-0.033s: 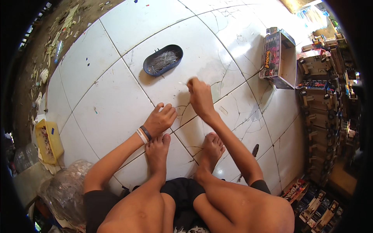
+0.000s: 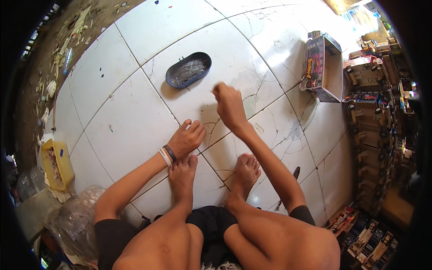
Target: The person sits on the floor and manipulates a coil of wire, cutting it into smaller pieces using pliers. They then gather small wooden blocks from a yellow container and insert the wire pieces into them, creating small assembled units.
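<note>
My right hand [image 2: 230, 108] is raised over the white tiled floor, near the dark oval tub. Its fingertips are pinched together and slightly blurred; what they hold, if anything, cannot be made out. Closer to me, my left hand [image 2: 186, 137] is above my left foot, with a black band and a white band on the wrist. Its fingers are curled in, and their undersides are hidden. The dark blue oval tub [image 2: 204, 74] contains a heap of thin, shiny, needle-like pieces [image 2: 191, 69] and stands beyond both hands.
A printed box-shaped toy body [image 2: 314, 67] rests at the far right. Wooden toy vehicles with black wheels [image 2: 371, 144] are stacked along the right side. On the left are a yellow bin [image 2: 67, 164] and a clear plastic bag [image 2: 76, 216]. The tiles [image 2: 130, 103] are cracked in places.
My right hand has moved slightly up and to the left. A whitish blur beside its fingertips no longer shows. My left hand has barely shifted.
</note>
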### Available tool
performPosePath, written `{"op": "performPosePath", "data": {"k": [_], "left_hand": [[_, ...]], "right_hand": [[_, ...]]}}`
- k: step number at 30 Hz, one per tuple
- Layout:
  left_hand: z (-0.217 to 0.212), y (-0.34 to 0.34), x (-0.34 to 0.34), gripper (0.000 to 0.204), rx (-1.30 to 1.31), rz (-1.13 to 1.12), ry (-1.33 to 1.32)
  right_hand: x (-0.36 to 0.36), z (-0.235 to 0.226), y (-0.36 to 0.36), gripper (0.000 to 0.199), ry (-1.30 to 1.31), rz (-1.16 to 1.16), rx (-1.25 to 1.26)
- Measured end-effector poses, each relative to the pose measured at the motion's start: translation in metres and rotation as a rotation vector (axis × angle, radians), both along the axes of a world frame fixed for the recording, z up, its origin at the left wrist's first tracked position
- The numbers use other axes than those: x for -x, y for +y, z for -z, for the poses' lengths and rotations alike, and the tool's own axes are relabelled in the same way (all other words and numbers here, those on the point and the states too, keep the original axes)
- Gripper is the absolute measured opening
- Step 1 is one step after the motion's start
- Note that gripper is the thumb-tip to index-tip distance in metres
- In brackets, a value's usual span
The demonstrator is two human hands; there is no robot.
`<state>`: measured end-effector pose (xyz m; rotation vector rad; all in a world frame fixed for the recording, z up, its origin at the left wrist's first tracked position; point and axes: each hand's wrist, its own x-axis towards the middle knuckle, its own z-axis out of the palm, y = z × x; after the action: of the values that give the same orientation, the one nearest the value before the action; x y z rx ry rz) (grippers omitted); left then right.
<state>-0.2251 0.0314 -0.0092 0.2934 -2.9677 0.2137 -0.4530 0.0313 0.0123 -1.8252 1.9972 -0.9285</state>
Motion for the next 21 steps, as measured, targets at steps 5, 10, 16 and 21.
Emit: {"op": "performPosePath", "data": {"k": [5,10,16,21], "left_hand": [[-0.016,-0.028,0.013,0.008,0.045,-0.049,-0.019],[-0.041,-0.101,0.031,0.01,0.022,-0.37,0.332],[-0.045,-0.119,0.027,0.017,-0.141,-0.723,0.524],[-0.026,-0.158,-0.156,0.024,-0.046,-0.99,0.638]], "right_hand": [[-0.003,-0.027,-0.088,0.034,0.223,-0.181,0.162],[0.01,-0.01,-0.081,0.06,-0.138,0.044,0.308],[0.025,0.053,-0.009,0.04,-0.389,0.17,0.02],[0.054,0.058,0.03,0.028,-0.43,0.12,-0.082]]}}
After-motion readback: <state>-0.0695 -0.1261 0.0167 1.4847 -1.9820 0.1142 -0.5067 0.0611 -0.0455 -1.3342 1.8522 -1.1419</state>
